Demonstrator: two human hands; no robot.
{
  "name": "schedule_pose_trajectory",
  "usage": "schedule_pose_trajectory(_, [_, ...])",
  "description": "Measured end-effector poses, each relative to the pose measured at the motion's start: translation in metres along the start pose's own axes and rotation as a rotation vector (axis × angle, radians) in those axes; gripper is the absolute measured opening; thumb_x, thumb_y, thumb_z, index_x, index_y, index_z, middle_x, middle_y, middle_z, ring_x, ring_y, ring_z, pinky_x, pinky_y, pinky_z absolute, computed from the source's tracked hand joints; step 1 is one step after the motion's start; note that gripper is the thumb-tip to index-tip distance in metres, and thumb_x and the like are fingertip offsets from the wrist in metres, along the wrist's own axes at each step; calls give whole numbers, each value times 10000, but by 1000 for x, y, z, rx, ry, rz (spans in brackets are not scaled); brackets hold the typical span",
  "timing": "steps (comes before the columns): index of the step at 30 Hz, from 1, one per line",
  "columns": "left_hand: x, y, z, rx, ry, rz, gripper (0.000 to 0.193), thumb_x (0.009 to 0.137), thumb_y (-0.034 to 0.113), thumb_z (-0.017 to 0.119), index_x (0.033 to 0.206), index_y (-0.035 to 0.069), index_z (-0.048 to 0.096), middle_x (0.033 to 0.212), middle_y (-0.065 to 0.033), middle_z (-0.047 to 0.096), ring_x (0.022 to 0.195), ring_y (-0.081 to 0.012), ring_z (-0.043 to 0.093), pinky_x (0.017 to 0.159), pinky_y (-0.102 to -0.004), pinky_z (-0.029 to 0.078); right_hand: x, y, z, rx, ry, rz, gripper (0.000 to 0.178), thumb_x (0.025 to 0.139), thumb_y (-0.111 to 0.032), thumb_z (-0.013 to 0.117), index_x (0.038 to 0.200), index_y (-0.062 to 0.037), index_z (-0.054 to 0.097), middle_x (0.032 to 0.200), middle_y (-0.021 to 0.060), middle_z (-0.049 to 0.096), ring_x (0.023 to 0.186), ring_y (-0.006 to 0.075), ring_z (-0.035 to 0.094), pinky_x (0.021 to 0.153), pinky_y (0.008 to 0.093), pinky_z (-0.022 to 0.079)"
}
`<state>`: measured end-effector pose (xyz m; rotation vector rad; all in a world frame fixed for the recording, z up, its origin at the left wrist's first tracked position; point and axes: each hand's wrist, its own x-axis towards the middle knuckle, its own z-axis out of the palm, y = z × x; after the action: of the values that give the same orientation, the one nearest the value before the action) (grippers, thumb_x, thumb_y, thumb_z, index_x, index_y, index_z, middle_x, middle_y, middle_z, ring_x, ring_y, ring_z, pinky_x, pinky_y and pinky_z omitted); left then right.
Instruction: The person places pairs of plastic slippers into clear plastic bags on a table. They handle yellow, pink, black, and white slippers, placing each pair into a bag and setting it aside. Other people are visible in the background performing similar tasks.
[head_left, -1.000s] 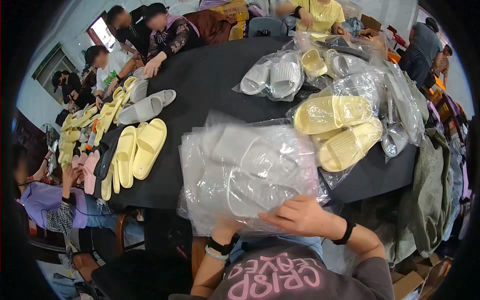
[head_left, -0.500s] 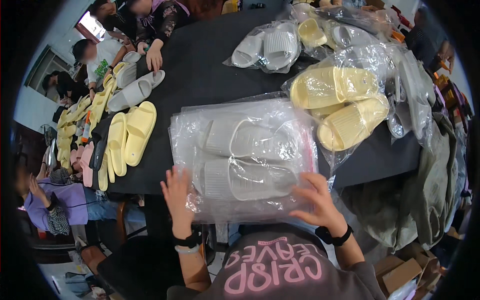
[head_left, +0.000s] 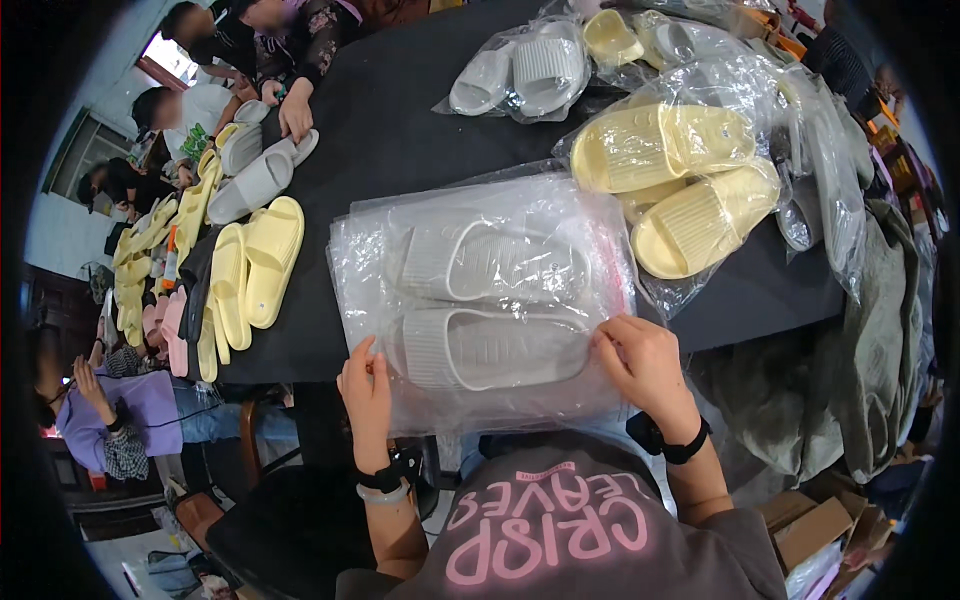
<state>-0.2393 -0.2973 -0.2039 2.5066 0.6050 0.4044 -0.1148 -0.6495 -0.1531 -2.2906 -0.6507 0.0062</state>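
Observation:
A clear plastic bag (head_left: 480, 405) holding a pair of grey slippers (head_left: 500, 345) lies flat on a stack of clear bags before me. The slippers sit side by side, their ribbed straps toward the left. At the bag's lower left edge is my left hand (head_left: 366, 405), fingers curled in and closed on the plastic. My right hand (head_left: 648, 372) pinches the bag near its lower right side, beside the heel of the nearer slipper. Both hands' grips are partly hidden by their own fingers.
Bagged yellow slippers (head_left: 705, 215) lie to the right, bagged grey ones (head_left: 520, 75) behind. Loose yellow slippers (head_left: 275, 262) and a grey pair (head_left: 250, 187) stand at the left on the black table (head_left: 385, 110). Other people are around its left side; one person's hand (head_left: 295, 112) reaches the grey slippers.
My spread fingers have closed in at both sides of the bag. My right hand has moved up slightly onto the plastic, and the view has shifted a little.

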Motion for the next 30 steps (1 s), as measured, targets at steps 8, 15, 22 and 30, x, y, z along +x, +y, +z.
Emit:
schedule_pose_trajectory(8, [-2,-13,-2,-163,142,-106,305,945,18,556,1250,24,571,880,-65,587,870,-196,578,823,-329,433,-11,28,1,900,117,232,304,1024,-193,508,867,14,667,911,74,690,788,159,634,744,287,502])
schedule_pose_trajectory(15, [1,20,-7,-44,77,218,390,983,108,541,1355,-7,519,1357,-165,541,1284,-319,478,1104,-425,338,8,-4,-6,294,-10,-55,465,875,-463,703,749,-20,640,678,111,619,582,260,632,547,350,495])
schedule_pose_trajectory(22, [21,29,11,-184,-119,267,492,1048,218,431,1469,-36,407,1535,-220,402,1439,-366,358,1204,-445,218,22,-20,10,-156,-94,-89,346,891,-335,683,714,-40,649,650,98,637,594,283,663,535,371,511])
schedule_pose_trajectory(30, [18,21,23,-242,-156,168,523,1067,253,362,1511,-24,340,1567,-216,350,1467,-366,305,1217,-455,185,22,26,-8,1874,-193,300,231,963,-74,453,967,67,636,988,227,686,793,306,732,639,358,619])
